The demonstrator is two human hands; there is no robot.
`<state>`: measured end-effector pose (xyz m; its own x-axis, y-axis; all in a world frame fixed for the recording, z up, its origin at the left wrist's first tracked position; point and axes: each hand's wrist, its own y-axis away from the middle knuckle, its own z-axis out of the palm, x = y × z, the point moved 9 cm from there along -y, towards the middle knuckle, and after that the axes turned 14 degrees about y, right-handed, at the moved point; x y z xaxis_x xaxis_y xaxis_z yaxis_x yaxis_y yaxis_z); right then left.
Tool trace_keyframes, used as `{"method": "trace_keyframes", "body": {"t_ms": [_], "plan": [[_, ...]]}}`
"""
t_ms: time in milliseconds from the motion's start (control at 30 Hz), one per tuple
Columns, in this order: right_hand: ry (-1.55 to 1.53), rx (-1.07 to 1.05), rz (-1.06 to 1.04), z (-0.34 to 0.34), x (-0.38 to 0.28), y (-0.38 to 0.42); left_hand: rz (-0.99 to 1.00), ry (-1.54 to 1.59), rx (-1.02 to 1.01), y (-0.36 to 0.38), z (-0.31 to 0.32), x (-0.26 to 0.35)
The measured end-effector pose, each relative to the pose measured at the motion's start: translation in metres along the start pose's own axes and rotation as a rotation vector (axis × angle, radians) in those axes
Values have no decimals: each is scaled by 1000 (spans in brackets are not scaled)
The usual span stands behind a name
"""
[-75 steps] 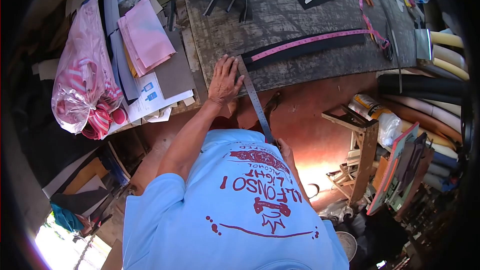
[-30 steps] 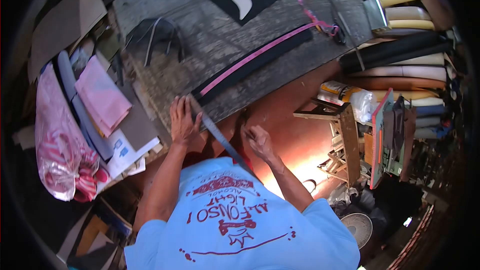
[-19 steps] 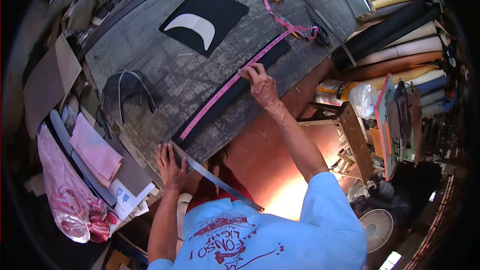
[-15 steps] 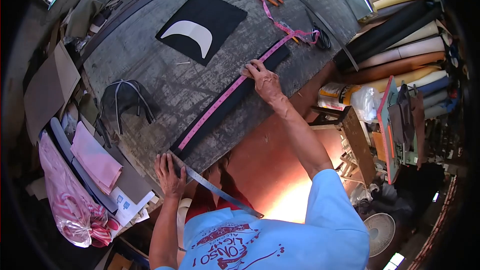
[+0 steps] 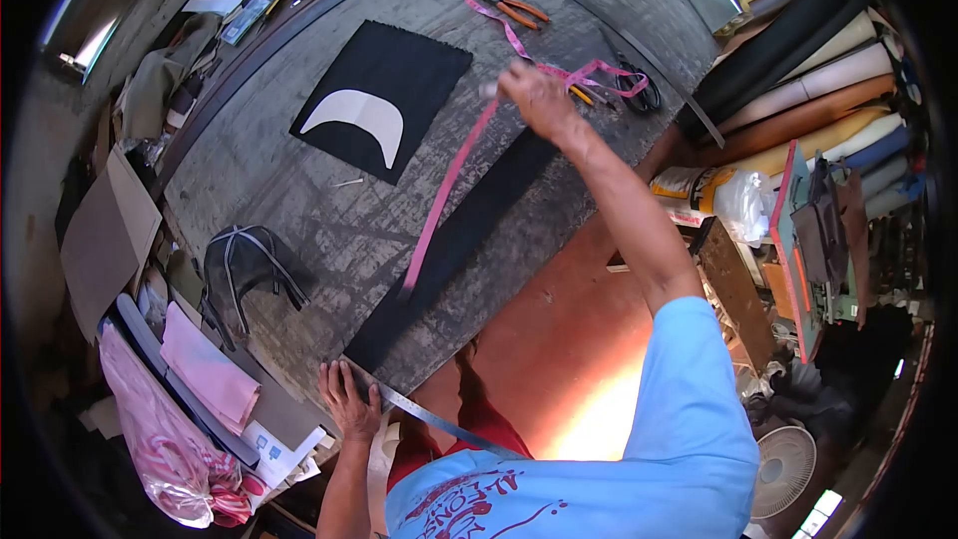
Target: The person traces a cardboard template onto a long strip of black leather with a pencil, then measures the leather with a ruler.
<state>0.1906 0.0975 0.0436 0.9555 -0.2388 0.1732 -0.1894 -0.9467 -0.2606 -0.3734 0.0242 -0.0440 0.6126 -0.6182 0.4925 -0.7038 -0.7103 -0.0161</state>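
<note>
The bench [image 5: 239, 175] fills the middle of the frame, and rolls [image 5: 798, 105] of material are stacked at the right. A clear pink bag [image 5: 165, 429] is seen at the lower left. Along the bench's near edge a black strip [image 5: 457, 242] is laid slantwise across the middle of the frame. Left of its upper part a black cloth [image 5: 419, 70] is spread, with a white crescent [image 5: 371, 110] placed on it. At left of centre a dark piece [image 5: 239, 260] edged in pale piping is set down.

The pink tape [image 5: 445, 198] is stretched from the right hand [image 5: 539, 100], upper centre, down to the strip's left side. That hand is curled, with a small pale object [image 5: 489, 91], blurred, pinched at its fingertips; whether the tape is also gripped cannot be told.

A steel ruler [image 5: 439, 421] is slanted from the strip's lower end towards the blue shirt. At its upper end the left hand [image 5: 351, 404] is laid palm down, fingers slightly spread, nothing grasped. Orange-handled pliers [image 5: 527, 9] are seen at upper centre.
</note>
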Motion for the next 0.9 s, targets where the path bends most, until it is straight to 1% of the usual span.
{"method": "trace_keyframes", "body": {"t_ms": [67,167,267,367,400,500,600,667,700,733,767,833,867,900], "plan": [[34,135,169,-1,37,-25,0,2,8,0,-1,0],[76,213,359,-11,47,-30,2,-5,10,1,0,-2],[-29,29,249,48,25,-12,-15,13,1,1,1,-1],[-177,48,222,45,14,1,-16,8,-5,2,1,-3],[-218,80,190,42,13,2,-11,7,1,2,0,-3],[-182,280,-41,24,-1,11,5,12,2,2,0,-1],[-71,478,138,5,44,35,10,18,20,1,0,-2],[34,262,521,9,99,63,26,16,33,1,-1,-1],[144,124,575,35,128,83,29,17,26,0,0,-1],[191,-150,634,65,150,97,20,15,16,0,-1,-1],[194,-242,623,82,162,110,5,11,8,1,-1,-2],[208,-113,415,101,174,112,-20,26,3,-2,-2,-1],[209,-51,297,97,171,108,-27,33,6,-4,-2,-2],[210,-76,246,111,182,106,-39,38,4,-4,-2,-2]]}}
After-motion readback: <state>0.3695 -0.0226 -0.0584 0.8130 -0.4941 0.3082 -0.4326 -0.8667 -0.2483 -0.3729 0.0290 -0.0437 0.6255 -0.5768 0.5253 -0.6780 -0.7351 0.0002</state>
